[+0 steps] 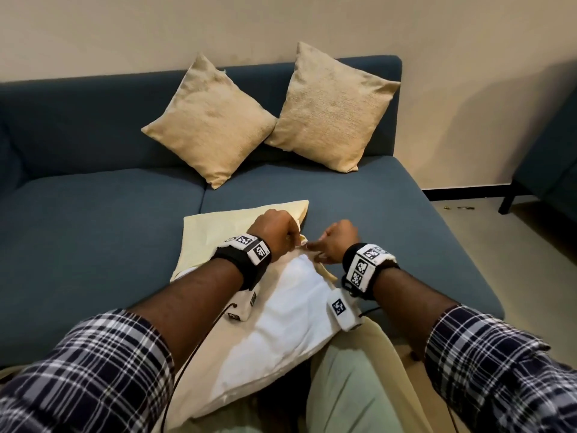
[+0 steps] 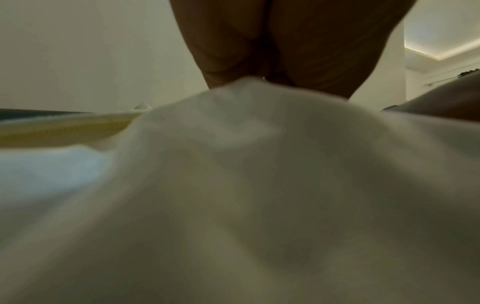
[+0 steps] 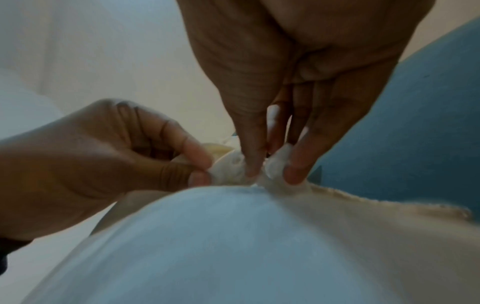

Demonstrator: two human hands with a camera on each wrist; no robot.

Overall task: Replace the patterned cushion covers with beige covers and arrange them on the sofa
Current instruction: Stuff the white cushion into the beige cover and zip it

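Note:
A white cushion insert [image 1: 281, 320] lies on the sofa's front edge against my lap, partly inside a pale beige cover [image 1: 218, 232]. My left hand [image 1: 274, 226] pinches the cover's open edge [image 3: 226, 164] near the corner. My right hand [image 1: 337, 239] pinches the same edge just to the right, thumb and fingertips [image 3: 293, 174] pressed on bunched fabric [image 3: 275, 166]. The cover's zipper tape [image 2: 64, 129] shows in the left wrist view, where the insert [image 2: 259, 185] fills the frame. Two finished beige cushions [image 1: 212, 120] [image 1: 334, 107] lean on the backrest.
The blue sofa [image 1: 93, 229] stretches to the left with a bare seat. Another blue seat [image 1: 549, 157] with a dark leg stands on the right across a strip of floor [image 1: 499, 245]. A plain wall [image 1: 249, 23] rises behind.

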